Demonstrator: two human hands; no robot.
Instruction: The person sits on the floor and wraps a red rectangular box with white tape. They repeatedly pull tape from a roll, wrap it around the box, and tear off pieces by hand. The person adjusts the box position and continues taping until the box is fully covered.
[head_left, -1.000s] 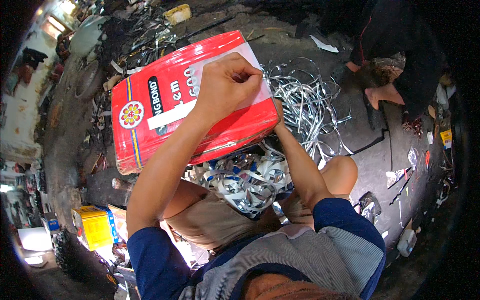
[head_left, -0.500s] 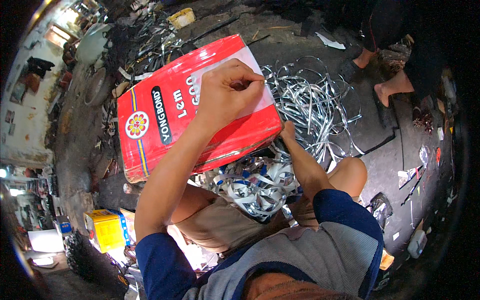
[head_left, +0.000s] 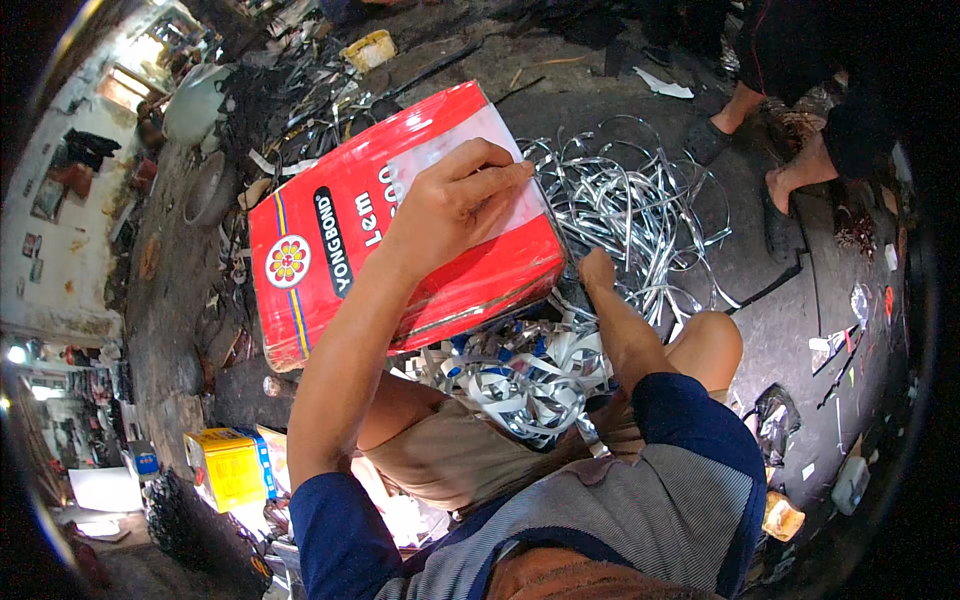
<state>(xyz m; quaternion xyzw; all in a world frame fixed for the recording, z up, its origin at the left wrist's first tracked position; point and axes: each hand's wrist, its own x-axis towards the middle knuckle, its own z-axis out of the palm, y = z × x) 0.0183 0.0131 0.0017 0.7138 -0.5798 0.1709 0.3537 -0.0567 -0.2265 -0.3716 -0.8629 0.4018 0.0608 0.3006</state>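
1. Head view, the thing in hand: a big red tin can, flattened and box-like, lies tilted on the dark floor in front of the crouching person, its long axis running from lower left up to upper right.
2. Head view, left hand: it lies on top of the can near the upper right end, fingers curled down over a pale label patch at the far edge. It presses or grips that edge; the fingertips are partly tucked, so how firmly I cannot tell.
3. Head view, right hand: it sits at the can's lower right corner, just beside a heap of silvery metal strips. Whether it is closed on anything cannot be told, as most of it is hidden.
4. Both hands work the same right end of the can; the left is on top of it, the right below.
5. More cut strips lie against the person's knees.
6. Against the earlier pictures: the can and both hands keep much the same pose, and the other person's feet at upper right have shifted.
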